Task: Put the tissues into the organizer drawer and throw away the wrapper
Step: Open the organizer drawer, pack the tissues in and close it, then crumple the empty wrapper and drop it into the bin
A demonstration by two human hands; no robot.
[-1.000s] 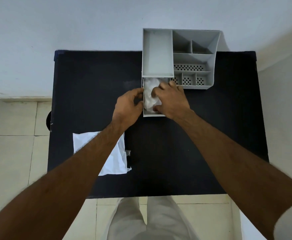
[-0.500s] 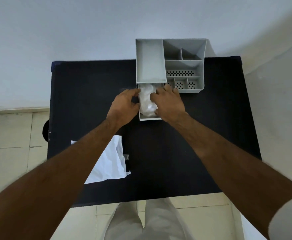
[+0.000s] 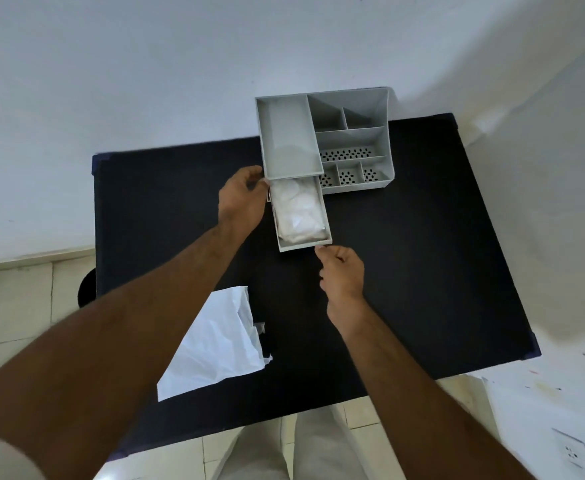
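Observation:
A grey organizer (image 3: pixel 351 140) stands at the far edge of the black table (image 3: pixel 405 271). Its drawer (image 3: pixel 305 244) is pulled out toward me, with white tissues (image 3: pixel 298 211) lying inside. My left hand (image 3: pixel 241 199) rests against the drawer's left side where it meets the organizer body, fingers curled. Just in front of the drawer's front right corner, my right hand (image 3: pixel 341 271) has its fingers loosely curled and the fingertips touch or nearly touch the front panel. The empty white wrapper (image 3: pixel 215 344) lies flat on the table's near left, partly under my left forearm.
A white wall runs behind the table, and another on the right carries a socket (image 3: pixel 570 453) low down. Tiled floor shows at the left and in front. A dark round object (image 3: pixel 86 292) pokes out at the table's left edge.
My right hand has left the tissues and drawn back to the drawer's front corner. My left hand shifted up along the drawer's left side. The view tilted and moved.

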